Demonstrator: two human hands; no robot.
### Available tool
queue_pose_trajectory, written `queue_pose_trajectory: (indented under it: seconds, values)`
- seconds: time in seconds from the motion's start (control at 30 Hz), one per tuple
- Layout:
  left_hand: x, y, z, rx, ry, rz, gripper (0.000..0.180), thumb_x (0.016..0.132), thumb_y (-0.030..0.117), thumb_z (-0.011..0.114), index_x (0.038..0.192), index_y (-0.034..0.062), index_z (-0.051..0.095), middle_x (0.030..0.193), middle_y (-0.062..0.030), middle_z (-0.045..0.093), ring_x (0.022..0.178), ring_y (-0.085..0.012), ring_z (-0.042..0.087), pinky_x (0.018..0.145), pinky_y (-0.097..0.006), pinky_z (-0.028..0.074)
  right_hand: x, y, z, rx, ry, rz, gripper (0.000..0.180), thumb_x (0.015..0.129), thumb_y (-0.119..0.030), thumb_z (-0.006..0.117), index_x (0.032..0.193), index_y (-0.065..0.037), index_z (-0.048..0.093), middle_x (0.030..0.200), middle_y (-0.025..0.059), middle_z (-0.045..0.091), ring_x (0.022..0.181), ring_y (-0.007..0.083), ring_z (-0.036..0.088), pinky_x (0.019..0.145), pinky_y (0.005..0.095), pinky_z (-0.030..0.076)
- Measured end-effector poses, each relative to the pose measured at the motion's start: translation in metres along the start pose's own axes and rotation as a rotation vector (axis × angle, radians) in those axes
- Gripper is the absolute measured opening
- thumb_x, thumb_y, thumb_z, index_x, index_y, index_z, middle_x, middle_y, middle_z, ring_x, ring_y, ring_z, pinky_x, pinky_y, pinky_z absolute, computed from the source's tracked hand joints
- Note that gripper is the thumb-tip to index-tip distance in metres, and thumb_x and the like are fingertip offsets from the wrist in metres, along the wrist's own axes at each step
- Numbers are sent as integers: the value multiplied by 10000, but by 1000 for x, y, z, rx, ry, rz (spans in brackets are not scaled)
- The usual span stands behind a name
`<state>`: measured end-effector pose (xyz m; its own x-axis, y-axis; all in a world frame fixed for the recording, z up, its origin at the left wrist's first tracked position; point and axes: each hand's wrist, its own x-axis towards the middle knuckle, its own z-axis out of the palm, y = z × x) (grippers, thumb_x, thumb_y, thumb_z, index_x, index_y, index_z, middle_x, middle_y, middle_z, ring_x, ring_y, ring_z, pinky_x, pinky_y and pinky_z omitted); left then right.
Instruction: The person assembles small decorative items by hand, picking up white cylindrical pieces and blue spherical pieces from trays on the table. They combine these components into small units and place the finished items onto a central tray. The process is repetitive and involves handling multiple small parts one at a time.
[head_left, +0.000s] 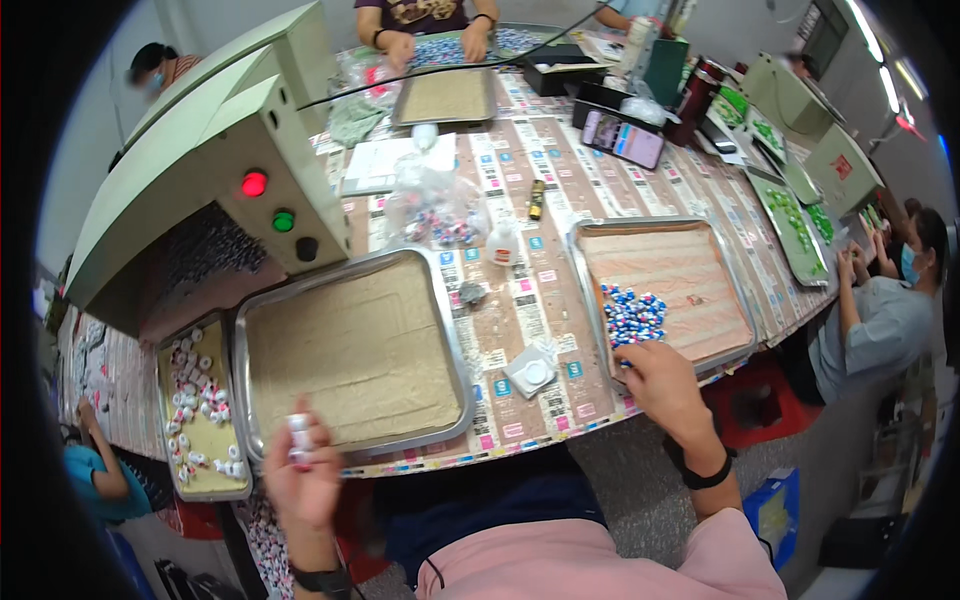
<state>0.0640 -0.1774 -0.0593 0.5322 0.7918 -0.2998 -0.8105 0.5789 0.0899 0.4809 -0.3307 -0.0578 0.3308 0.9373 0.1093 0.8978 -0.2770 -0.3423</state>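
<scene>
Worktable (pixel 540 300), covered in printed label sheets, shared with other seated workers.

- Narrow tray (pixel 200 400), far left: many small white caps, too many to count.
- Large metal tray (pixel 350 350), one, lined and bare.
- Left hand (pixel 300 470), raised at that tray's near edge, fingers closed on one small white piece (pixel 298 435), held upright.
- Right-hand tray (pixel 665 290), one: heap of blue-and-white pieces (pixel 632 315) at its near-left corner.
- Right hand (pixel 660 385), just below the heap, fingertips at its near edge; grasp not discernible. Nearer hand: right.
</scene>
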Motion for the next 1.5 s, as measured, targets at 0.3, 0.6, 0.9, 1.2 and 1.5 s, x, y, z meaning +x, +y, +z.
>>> queue_pose_trajectory:
  seconds: [0.3,0.6,0.9,1.2,1.5]
  values:
    - [26,-108,8,136,41,-427,334,1010,296,491,1229,46,527,1103,-114,587,944,-207,591,797,-325,526,-5,18,10,630,103,211,181,826,59,602,997,2,624,852,34,607,743,106,618,638,230,483]
    - [29,-126,14,269,29,-382,315,988,190,546,1268,48,515,1195,-143,565,1022,-204,579,868,-332,525,2,7,15,1385,39,390,191,854,56,629,1033,7,586,944,95,667,848,148,677,741,234,547]
    - [26,-132,10,359,29,-421,276,926,96,626,1197,73,583,1139,-114,600,1012,-207,590,819,-302,510,-12,-26,19,1434,-103,361,241,844,20,687,1081,32,647,987,80,662,891,139,654,800,254,537]
    - [21,-134,9,323,47,-488,320,931,73,605,1247,63,559,1172,-109,605,966,-197,613,765,-273,523,-4,-54,24,801,118,98,205,804,41,696,1005,4,710,950,89,659,808,140,644,707,248,520]
    - [15,-139,0,325,-67,-431,322,975,95,559,1290,39,531,1118,-81,614,985,-141,621,775,-243,545,16,-78,31,561,92,-80,141,798,15,705,937,-2,708,898,116,668,761,202,665,647,275,531]
